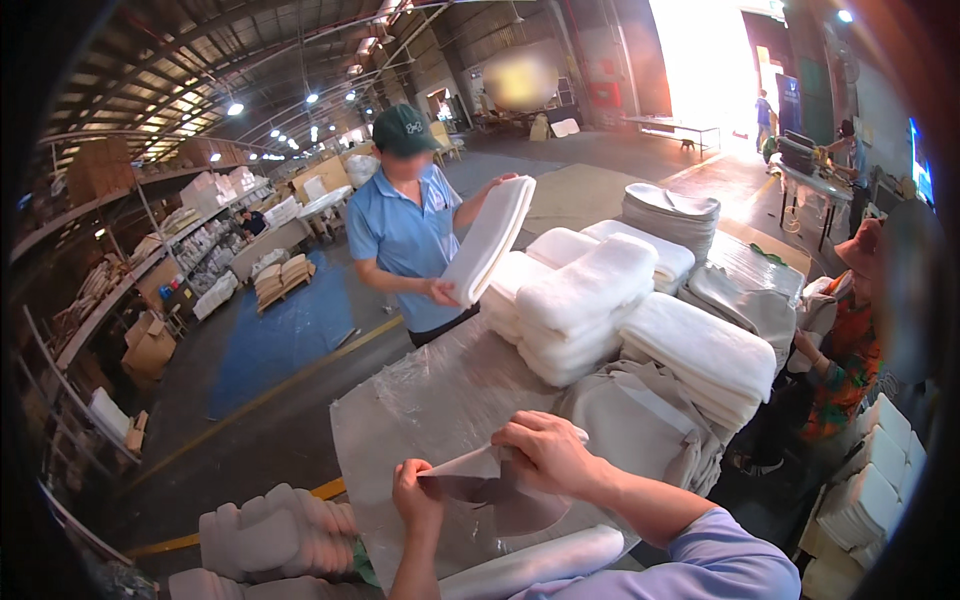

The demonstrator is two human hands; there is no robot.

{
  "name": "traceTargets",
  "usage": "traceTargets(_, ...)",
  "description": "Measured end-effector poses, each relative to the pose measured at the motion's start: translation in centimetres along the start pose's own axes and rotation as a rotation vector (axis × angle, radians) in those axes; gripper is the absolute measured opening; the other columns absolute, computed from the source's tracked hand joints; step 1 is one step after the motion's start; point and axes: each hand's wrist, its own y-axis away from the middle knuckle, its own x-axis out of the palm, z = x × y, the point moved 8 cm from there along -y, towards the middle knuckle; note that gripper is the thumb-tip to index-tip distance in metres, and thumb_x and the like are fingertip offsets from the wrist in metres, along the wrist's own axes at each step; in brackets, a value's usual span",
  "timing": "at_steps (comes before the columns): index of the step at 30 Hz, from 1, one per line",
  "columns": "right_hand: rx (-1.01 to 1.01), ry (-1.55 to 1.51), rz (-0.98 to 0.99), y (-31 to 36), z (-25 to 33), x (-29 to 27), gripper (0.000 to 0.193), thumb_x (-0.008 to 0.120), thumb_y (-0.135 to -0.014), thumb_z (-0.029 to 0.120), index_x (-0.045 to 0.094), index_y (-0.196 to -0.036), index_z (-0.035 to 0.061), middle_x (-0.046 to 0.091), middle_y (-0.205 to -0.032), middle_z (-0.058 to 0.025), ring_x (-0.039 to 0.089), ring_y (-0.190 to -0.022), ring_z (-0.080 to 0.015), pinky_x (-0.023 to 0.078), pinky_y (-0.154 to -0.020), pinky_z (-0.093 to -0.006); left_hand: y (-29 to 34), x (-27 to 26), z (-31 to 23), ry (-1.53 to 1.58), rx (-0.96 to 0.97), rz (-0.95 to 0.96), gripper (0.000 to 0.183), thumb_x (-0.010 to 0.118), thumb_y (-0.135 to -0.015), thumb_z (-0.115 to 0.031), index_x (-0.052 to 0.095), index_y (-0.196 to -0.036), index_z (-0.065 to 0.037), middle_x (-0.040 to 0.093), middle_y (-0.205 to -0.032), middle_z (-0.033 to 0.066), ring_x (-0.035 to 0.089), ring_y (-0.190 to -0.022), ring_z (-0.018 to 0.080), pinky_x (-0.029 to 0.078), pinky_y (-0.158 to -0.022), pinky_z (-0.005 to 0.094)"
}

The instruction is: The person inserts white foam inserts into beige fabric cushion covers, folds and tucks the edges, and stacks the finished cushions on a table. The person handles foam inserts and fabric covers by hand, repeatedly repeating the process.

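Note:
A beige fabric cover (528,508) is stretched between my two hands above the near part of the table, its middle sagging into a dark fold. My left hand (416,496) pinches the left end of its edge. Higher up and to the right, my right hand (548,452) is closed on the other end, fingers bent over the cloth. Just below the cover lies a long white padding piece (540,562), partly hidden by my sleeve. Right of my right hand is a loose pile of beige covers (625,412).
Thick white pads (590,285) are stacked across the plastic-covered table (400,410). Opposite, a co-worker in a blue shirt (405,215) holds a white pad (490,240). Another person in a patterned top (850,345) is at the right. Beige pieces (275,535) are piled lower left.

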Motion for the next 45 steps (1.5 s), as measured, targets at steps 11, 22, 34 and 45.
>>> traceTargets(11, -0.089, -0.156, -0.259, 3.0, 3.8, -5.0, 0.046, 0.065, -0.064, -0.012, 0.075, -0.107, 0.0035, 0.070, -0.093, -0.0076, 0.070, -0.083, -0.0270, 0.056, -0.071, -0.0400, 0.3, 0.9, 7.4, 0.095, -0.265, 0.100, 0.011, 0.072, -0.089, -0.019, 0.072, -0.094, -0.009, 0.074, -0.089, 0.0117, 0.072, -0.085, 0.0306, 0.056, -0.078, 0.0407)
traceTargets(22, -0.121, -0.241, -0.312, 7.9, 5.6, -3.8, 0.034, 0.066, -0.068, -0.010, 0.079, -0.097, 0.0049, 0.073, -0.094, -0.0105, 0.073, -0.086, -0.0277, 0.060, -0.075, -0.0381, -10.5, -3.0, 10.1, 0.974, -0.538, -0.030, 0.028, 0.070, -0.103, -0.020, 0.079, -0.129, -0.014, 0.073, -0.087, 0.0031, 0.069, -0.080, 0.0148, 0.054, -0.071, 0.0329)
traceTargets(34, 0.162, -0.353, 0.226, 14.8, 0.7, 7.2, 0.022, 0.074, -0.083, -0.003, 0.075, -0.104, 0.0037, 0.069, -0.090, -0.0119, 0.069, -0.078, -0.0300, 0.057, -0.069, -0.0391, -10.4, -4.7, -6.4, 0.686, -0.296, 0.381, 0.033, 0.062, -0.112, -0.023, 0.071, -0.140, -0.010, 0.071, -0.087, -0.0008, 0.058, -0.061, 0.0049, 0.050, -0.056, 0.0226)
traceTargets(45, 0.372, -0.459, 0.126, 9.5, -2.8, 7.2, 0.031, 0.071, -0.086, -0.007, 0.072, -0.117, -0.0016, 0.069, -0.108, -0.0137, 0.073, -0.091, -0.0266, 0.058, -0.074, -0.0358, 3.0, 2.3, -9.1, 0.490, 0.143, 0.873, 0.040, 0.060, -0.093, 0.009, 0.071, -0.128, -0.006, 0.070, -0.137, 0.0095, 0.064, -0.128, 0.0279, 0.048, -0.114, 0.0416)
